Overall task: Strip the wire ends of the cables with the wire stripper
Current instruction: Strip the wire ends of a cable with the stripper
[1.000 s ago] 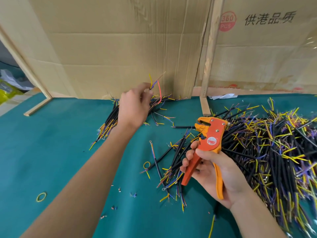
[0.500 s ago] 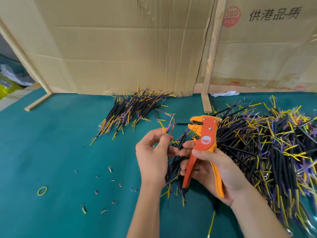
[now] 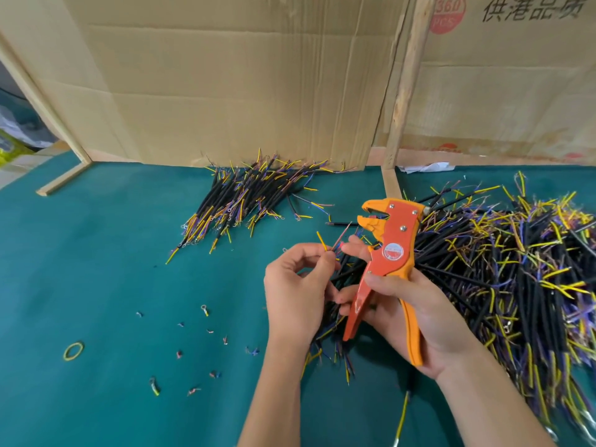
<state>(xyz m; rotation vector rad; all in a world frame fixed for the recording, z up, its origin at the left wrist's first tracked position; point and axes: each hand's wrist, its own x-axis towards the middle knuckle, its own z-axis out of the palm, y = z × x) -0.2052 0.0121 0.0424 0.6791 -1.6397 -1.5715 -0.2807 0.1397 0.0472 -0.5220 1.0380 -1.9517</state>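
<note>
My right hand [image 3: 416, 314] grips the orange wire stripper [image 3: 387, 256] by its handles, jaws up and facing left, nothing between them. My left hand [image 3: 298, 291] pinches one cable [image 3: 325, 245] whose yellow and red wire ends fan out above my fingertips, just left of the stripper's jaws. The right forefinger touches those wire ends. A large heap of black cables [image 3: 516, 269] with yellow and purple ends fills the right of the table. A smaller pile of cables [image 3: 245, 201] lies at the back middle.
The green table mat [image 3: 96, 269] carries several scraps of stripped insulation [image 3: 206, 333] at the front left and a yellow rubber band [image 3: 73, 350]. Cardboard sheets [image 3: 242, 75] and a wooden post [image 3: 403, 91] wall off the back.
My left hand left the back pile, came to the middle beside the stripper and now holds a cable with its ends spread. The stripper has stayed in my right hand.
</note>
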